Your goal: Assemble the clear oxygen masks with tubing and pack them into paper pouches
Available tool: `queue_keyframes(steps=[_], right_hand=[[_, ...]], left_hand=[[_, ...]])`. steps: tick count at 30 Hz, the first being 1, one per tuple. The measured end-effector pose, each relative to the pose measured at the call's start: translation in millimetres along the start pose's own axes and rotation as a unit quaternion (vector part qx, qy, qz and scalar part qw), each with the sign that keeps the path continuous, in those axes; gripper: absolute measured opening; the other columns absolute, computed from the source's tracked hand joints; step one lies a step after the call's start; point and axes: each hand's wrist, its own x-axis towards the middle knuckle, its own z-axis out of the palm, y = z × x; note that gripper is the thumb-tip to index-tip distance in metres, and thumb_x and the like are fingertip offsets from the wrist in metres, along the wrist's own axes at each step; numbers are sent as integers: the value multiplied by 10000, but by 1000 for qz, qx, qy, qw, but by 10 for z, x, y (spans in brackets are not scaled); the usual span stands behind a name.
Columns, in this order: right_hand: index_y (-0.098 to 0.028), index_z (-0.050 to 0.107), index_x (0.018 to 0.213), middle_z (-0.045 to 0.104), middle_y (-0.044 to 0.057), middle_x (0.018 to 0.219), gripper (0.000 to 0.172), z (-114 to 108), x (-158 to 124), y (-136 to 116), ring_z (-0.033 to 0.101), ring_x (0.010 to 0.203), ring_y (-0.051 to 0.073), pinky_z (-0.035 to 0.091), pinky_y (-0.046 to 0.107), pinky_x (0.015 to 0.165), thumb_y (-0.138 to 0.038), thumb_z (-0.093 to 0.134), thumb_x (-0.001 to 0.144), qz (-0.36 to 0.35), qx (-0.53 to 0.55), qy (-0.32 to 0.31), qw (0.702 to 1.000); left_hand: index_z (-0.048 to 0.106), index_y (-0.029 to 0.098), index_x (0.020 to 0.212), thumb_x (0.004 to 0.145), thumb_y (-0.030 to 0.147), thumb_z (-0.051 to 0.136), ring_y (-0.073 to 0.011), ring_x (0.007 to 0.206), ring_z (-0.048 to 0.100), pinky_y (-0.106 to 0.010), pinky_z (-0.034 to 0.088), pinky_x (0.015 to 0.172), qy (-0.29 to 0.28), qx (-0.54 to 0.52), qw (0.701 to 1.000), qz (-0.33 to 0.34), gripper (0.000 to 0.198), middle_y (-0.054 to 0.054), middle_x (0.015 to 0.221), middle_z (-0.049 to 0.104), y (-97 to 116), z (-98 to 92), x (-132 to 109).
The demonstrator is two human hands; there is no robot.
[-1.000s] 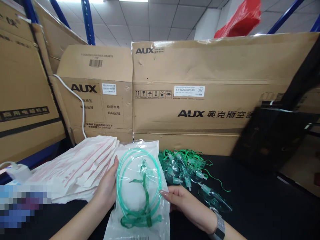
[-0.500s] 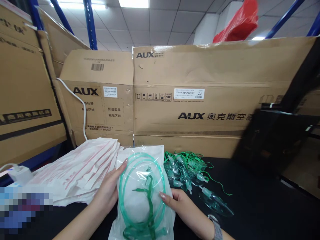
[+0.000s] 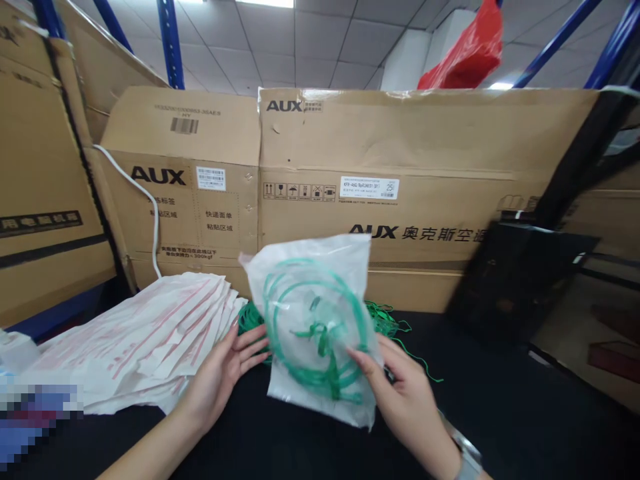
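One pouch of coiled green tubing is hanging tilted above the black worktop. The right hand is pinching its lower right edge, seemingly to keep the clear face readable, while the left hand is hovering beside it, fingers spread and holding nothing.

Place is reading as a warehouse packing bench. Large printed shipping cartons are standing as a wall just beyond the fingers, with blue racking uprights rising behind them under a panelled ceiling. Left of the fingers, a fanned stack of paper pouches is lying on the black bench; loose green tubing is lying just behind them.
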Motion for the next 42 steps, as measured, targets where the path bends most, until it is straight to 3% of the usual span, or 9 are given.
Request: queue_keyframes(steps=[7,10,12,14,18,24,30,36,42], right_hand=[[-185,547,731,510,16,650,247,-837,8,-26,480,548,135,367,235,493,-383,439,832,-40,-314,176,932],[-176,498,673,478,22,632,374,-1143,-5,143,458,512,140,307,240,441,-429,301,864,-10,-522,185,833],[-167,504,670,493,35,672,348,-1281,-35,306,418,443,125,209,232,377,-364,298,870,49,-649,145,745],[-153,517,637,497,39,667,287,-1343,-90,513,419,408,116,168,224,360,-276,365,848,103,-696,29,710],[-106,575,655,542,84,708,213,-1271,-201,991,559,531,158,220,229,385,-95,413,793,153,-670,-139,713],[-85,628,689,589,165,822,232,-1164,-35,1318,609,741,250,361,259,478,-80,421,792,173,-648,-147,727],[-93,631,829,581,163,855,256,-831,238,925,575,836,287,421,361,643,-236,419,835,138,-634,-106,754],[-173,606,922,566,72,890,222,20,369,508,562,809,185,428,295,746,-208,400,845,-33,-355,-106,928],[-195,548,1027,556,69,907,252,506,151,411,529,809,200,427,343,722,-136,395,835,-139,-291,-156,933]], left_hand=[[564,152,1107,862,393,371,-299,1181,419,-410,386,911,-50,22,998,-31,394,-122,1275,495,-65,53,-55],[526,132,1145,869,366,371,-290,1176,429,-418,356,953,-50,-12,998,-48,393,-140,1260,506,-121,52,-42],[497,113,1167,868,344,385,-276,1181,425,-403,341,980,-48,-38,997,-54,394,-148,1263,501,-154,42,-23],[480,95,1177,863,327,406,-265,1192,412,-386,327,1000,-44,-52,996,-58,398,-153,1280,481,-177,26,0],[521,72,1122,848,351,427,-267,1191,412,-389,309,1018,-45,-46,996,-56,402,-162,1291,464,-196,2,41],[579,45,1056,840,406,419,-264,1181,427,-380,288,1028,-56,3,996,-72,450,-185,1217,532,-211,-5,48],[619,57,1007,811,439,457,-270,1143,470,-373,342,994,-81,14,993,-80,459,-173,1155,588,-220,-25,27],[671,77,870,745,438,551,-310,1007,573,-407,458,846,-72,97,990,-71,400,-175,1062,643,-234,31,5],[699,102,753,599,453,676,-246,744,662,-284,500,581,-47,147,985,-82,385,-158,917,697,-340,-59,97]])
